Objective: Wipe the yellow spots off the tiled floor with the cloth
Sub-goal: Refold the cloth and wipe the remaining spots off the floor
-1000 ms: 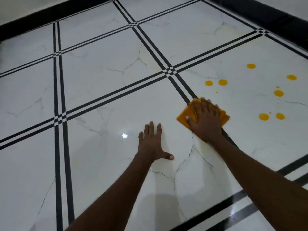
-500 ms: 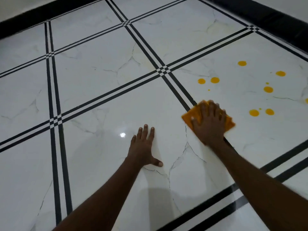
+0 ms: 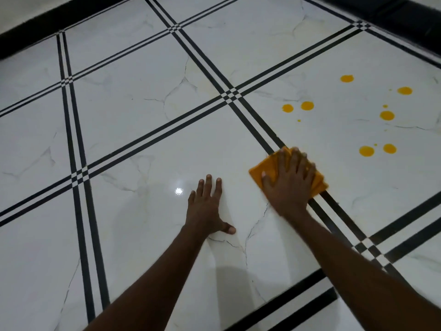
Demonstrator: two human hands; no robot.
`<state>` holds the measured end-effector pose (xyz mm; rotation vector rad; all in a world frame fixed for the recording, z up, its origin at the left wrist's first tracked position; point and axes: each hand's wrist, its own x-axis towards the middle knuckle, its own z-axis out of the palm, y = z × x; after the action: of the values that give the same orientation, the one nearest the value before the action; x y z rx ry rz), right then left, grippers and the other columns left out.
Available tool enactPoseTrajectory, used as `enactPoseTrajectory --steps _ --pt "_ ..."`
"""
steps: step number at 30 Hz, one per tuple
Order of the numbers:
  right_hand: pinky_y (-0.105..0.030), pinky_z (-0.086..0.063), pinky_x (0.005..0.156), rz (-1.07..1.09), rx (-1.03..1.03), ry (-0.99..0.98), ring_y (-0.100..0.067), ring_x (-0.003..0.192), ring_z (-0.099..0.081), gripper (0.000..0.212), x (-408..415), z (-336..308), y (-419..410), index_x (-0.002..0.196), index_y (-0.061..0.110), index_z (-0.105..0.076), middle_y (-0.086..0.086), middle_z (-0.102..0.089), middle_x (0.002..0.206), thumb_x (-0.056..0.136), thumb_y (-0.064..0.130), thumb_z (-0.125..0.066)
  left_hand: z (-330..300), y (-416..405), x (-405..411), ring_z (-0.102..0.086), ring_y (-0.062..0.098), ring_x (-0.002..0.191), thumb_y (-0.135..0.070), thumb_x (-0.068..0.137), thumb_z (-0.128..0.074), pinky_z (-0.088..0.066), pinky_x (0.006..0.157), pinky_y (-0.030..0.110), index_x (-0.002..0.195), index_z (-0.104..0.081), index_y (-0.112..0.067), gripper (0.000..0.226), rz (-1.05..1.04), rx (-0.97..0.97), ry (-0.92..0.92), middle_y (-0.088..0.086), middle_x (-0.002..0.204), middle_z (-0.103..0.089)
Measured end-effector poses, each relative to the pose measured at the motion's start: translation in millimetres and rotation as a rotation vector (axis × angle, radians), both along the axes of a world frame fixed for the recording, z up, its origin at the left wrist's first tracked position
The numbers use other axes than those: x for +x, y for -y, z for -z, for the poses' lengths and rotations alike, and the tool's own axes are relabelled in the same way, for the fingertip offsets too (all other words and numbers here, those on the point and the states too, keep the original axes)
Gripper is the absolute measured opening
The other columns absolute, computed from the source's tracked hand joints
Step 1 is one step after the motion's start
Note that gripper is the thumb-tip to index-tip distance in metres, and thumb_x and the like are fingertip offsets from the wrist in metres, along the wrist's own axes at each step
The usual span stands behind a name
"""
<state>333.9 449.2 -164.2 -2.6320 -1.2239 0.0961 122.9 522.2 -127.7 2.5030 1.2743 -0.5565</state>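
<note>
My right hand [image 3: 288, 180] presses flat on a folded orange cloth [image 3: 262, 169] that lies over a black grout line of the white tiled floor [image 3: 133, 115]. Cloth corners stick out to the left and right of the hand. Several yellow spots sit on the tile beyond and to the right: a pair [image 3: 297, 106] farther away, a nearer pair [image 3: 378, 150], and more toward the right edge [image 3: 386, 115]. My left hand [image 3: 207, 206] rests flat on the floor to the left of the cloth, fingers spread, holding nothing.
White marble-look tiles are split by double black lines. A black skirting band [image 3: 405, 10] runs along the far right and another [image 3: 35, 22] along the far left wall. A light glare [image 3: 179, 191] shines beside my left hand.
The right hand and cloth have shifted slightly back across the black line, staying short of the spots. The left hand stays planted. The view has drifted a little.
</note>
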Motion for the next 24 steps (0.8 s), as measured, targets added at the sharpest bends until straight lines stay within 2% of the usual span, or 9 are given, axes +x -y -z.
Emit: enactPoseTrajectory --steps 3,6,7,9,11,13,17,21,24 --pt "-0.059 -0.008 0.124 -0.289 -0.019 -0.007 -0.039 0.156 -0.012 0.087 -49.8 4.1 37.4 0.163 0.019 -0.016 -0.016 -0.013 0.170 0.093 0.068 -0.034 -0.4 1.2 0.7 0.017 0.033 0.153 -0.075 0.059 -0.078 -0.006 0.125 0.050 0.157 0.019 -0.021 0.148 -0.004 0.011 -0.006 0.011 0.164 0.026" --pt "-0.057 -0.011 0.125 -0.530 -0.027 0.037 -0.034 0.156 -0.017 0.085 -16.1 5.4 5.3 0.162 0.022 -0.021 -0.011 -0.017 0.170 0.093 0.069 -0.034 2.6 -0.7 -0.7 0.015 0.033 0.153 -0.077 0.058 -0.076 -0.007 0.124 0.050 0.157 0.019 -0.022 0.148 0.010 0.014 -0.005 0.011 0.164 0.025" --pt "-0.057 -0.014 0.124 -0.467 -0.036 0.032 -0.036 0.154 -0.022 0.083 4.7 6.1 -8.4 0.160 0.021 -0.026 -0.013 -0.022 0.168 0.092 0.068 -0.034 2.9 -0.9 -1.4 0.015 0.032 0.153 -0.077 0.057 -0.076 -0.007 0.124 0.049 0.157 0.019 -0.022 0.149 0.007 0.013 0.003 0.010 0.164 0.025" --pt "-0.059 -0.017 0.122 -0.157 -0.036 0.029 -0.040 0.150 -0.028 0.081 46.5 8.6 -18.1 0.157 0.017 -0.032 -0.017 -0.030 0.164 0.092 0.064 -0.034 4.8 -0.8 -2.2 0.016 0.031 0.153 -0.078 0.055 -0.076 -0.006 0.124 0.048 0.157 0.019 -0.022 0.150 -0.001 0.010 0.020 0.009 0.164 0.025" --pt "-0.060 -0.015 0.123 0.099 0.010 0.017 -0.042 0.151 -0.024 0.080 55.1 11.9 2.7 0.159 0.015 -0.027 -0.021 -0.028 0.164 0.093 0.060 -0.035 5.0 0.3 -3.4 0.018 0.031 0.153 -0.079 0.055 -0.076 -0.004 0.124 0.049 0.157 0.020 -0.022 0.151 -0.006 -0.001 0.022 0.009 0.163 0.027" --pt "-0.060 -0.010 0.124 0.180 0.023 0.031 -0.044 0.152 -0.020 0.082 24.6 9.3 35.7 0.161 0.013 -0.020 -0.024 -0.023 0.165 0.094 0.058 -0.034 4.3 1.1 -2.2 0.022 0.032 0.152 -0.078 0.055 -0.077 -0.002 0.124 0.051 0.157 0.021 -0.021 0.152 -0.014 -0.026 0.025 0.010 0.162 0.031" --pt "-0.060 -0.007 0.123 -0.029 -0.004 0.006 -0.044 0.153 -0.017 0.086 -38.2 5.3 45.7 0.162 0.013 -0.017 -0.023 -0.018 0.166 0.094 0.062 -0.035 -4.0 1.6 2.8 0.024 0.036 0.150 -0.073 0.060 -0.078 -0.001 0.124 0.054 0.156 0.022 -0.016 0.150 -0.003 -0.039 -0.023 0.014 0.161 0.031" --pt "-0.057 -0.008 0.125 -0.336 -0.011 0.018 -0.036 0.155 -0.017 0.084 -4.0 7.4 -35.5 0.162 0.020 -0.022 -0.014 -0.022 0.168 0.093 0.067 -0.035 -8.6 -2.6 10.5 0.018 0.038 0.152 -0.072 0.059 -0.080 -0.004 0.123 0.056 0.157 0.018 -0.016 0.150 -0.025 -0.059 -0.041 0.015 0.164 0.024" --pt "-0.056 -0.013 0.125 -0.353 -0.041 0.036 -0.034 0.153 -0.022 0.079 31.2 7.1 -64.9 0.160 0.021 -0.028 -0.012 -0.027 0.167 0.094 0.065 -0.033 -12.3 -11.0 20.6 0.017 0.035 0.152 -0.073 0.060 -0.079 -0.004 0.121 0.057 0.158 0.016 -0.018 0.147 -0.073 -0.042 0.017 0.014 0.165 0.021"
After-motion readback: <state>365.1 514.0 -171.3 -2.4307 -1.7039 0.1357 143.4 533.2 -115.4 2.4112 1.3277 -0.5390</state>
